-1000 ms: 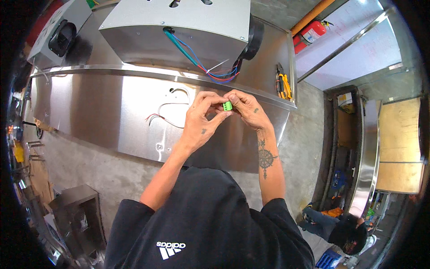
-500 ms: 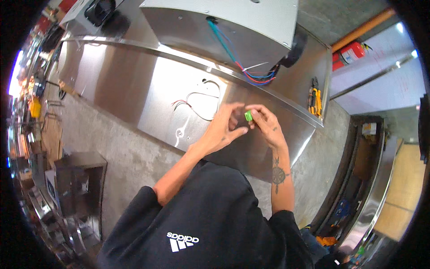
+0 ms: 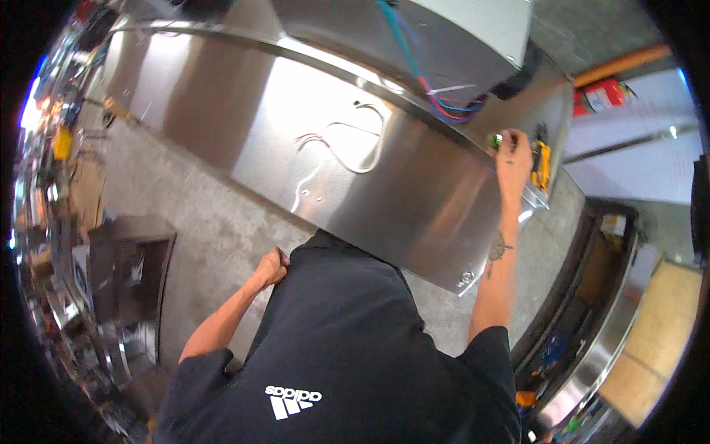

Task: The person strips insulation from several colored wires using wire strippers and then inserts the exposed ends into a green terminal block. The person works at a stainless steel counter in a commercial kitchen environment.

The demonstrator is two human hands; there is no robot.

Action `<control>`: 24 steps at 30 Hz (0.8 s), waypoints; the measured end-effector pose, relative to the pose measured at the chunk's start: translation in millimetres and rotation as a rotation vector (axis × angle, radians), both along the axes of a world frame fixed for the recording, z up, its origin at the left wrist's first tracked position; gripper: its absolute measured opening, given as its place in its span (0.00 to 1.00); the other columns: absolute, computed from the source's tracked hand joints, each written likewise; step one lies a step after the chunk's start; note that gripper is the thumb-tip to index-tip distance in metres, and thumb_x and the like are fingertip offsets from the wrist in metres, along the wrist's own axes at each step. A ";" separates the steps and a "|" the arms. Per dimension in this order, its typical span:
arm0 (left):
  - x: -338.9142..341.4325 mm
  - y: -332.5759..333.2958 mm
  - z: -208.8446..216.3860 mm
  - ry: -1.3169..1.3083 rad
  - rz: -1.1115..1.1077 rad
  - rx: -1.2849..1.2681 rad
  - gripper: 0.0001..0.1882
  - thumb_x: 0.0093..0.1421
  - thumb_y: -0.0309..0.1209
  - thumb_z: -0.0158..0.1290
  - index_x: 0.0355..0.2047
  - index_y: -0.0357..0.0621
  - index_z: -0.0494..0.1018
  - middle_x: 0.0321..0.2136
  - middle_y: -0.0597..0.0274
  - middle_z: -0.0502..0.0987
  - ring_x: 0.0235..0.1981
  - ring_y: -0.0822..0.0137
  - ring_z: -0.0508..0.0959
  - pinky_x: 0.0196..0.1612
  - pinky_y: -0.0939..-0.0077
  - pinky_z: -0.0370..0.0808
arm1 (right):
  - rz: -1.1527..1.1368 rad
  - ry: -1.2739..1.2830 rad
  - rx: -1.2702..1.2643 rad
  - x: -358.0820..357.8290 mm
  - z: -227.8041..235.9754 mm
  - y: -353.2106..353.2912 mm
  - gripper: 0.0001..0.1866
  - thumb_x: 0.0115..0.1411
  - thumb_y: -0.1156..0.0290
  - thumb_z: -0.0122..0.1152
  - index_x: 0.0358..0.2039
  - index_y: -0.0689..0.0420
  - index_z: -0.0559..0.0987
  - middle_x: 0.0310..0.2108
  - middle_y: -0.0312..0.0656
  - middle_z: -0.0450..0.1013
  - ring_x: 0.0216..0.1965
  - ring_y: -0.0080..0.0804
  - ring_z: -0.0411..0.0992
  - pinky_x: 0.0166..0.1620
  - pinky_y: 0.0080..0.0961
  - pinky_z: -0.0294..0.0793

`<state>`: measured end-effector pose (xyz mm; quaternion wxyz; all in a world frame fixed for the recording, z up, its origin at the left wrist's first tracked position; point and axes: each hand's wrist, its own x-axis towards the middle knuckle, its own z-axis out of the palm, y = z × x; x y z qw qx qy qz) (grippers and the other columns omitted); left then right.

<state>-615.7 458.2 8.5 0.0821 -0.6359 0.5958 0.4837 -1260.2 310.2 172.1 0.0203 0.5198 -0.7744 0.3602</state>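
Note:
My right hand (image 3: pixel 513 158) is stretched out to the far right end of the stainless steel panel (image 3: pixel 384 185), fingers closed on a small green part (image 3: pixel 497 139). It hovers just left of yellow-handled pliers (image 3: pixel 542 164) that lie on the panel. My left hand (image 3: pixel 272 266) is pulled back to my left side at the waist of my black shirt, curled into a loose fist with nothing visible in it. White wires (image 3: pixel 347 152) loop across the middle of the panel.
A grey metal box (image 3: pixel 444 37) with blue, red and teal wires (image 3: pixel 436 103) sits at the back of the panel. A red fire extinguisher (image 3: pixel 603 95) stands at the upper right. A dark metal cabinet (image 3: pixel 133 266) is on the concrete floor to my left.
Both hands held the green part together over the panel's middle. Now my left hand has let go and dropped to my side, and my right hand has carried the part to the right.

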 end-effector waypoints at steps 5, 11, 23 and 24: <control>33.7 13.0 -1.8 -0.032 -0.214 0.419 0.13 0.58 0.26 0.57 0.43 0.37 0.81 0.36 0.49 0.85 0.38 0.52 0.86 0.41 0.55 0.81 | -0.071 0.129 -0.084 35.8 16.0 0.6 0.20 0.77 0.60 0.61 0.58 0.63 0.81 0.51 0.53 0.79 0.48 0.49 0.77 0.56 0.45 0.76; -39.8 -16.5 56.3 0.092 -0.299 -0.159 0.10 0.68 0.31 0.59 0.46 0.39 0.82 0.40 0.54 0.86 0.42 0.54 0.86 0.44 0.59 0.81 | 0.537 -0.471 0.355 138.2 63.9 88.9 0.12 0.75 0.63 0.65 0.48 0.60 0.82 0.43 0.46 0.82 0.43 0.40 0.80 0.48 0.36 0.80; -138.9 -96.1 182.5 0.462 -0.879 0.057 0.12 0.69 0.35 0.61 0.47 0.41 0.83 0.41 0.53 0.83 0.45 0.50 0.84 0.49 0.57 0.81 | 0.794 -0.694 0.918 165.1 16.0 236.9 0.13 0.70 0.64 0.71 0.47 0.60 0.83 0.40 0.45 0.81 0.41 0.39 0.82 0.48 0.37 0.81; -140.4 -95.5 174.2 0.457 -0.945 0.022 0.11 0.70 0.33 0.60 0.46 0.41 0.82 0.41 0.53 0.82 0.45 0.50 0.84 0.48 0.55 0.81 | 0.818 -0.641 0.892 165.5 14.0 239.6 0.13 0.70 0.65 0.71 0.46 0.60 0.83 0.40 0.45 0.81 0.41 0.39 0.81 0.48 0.37 0.81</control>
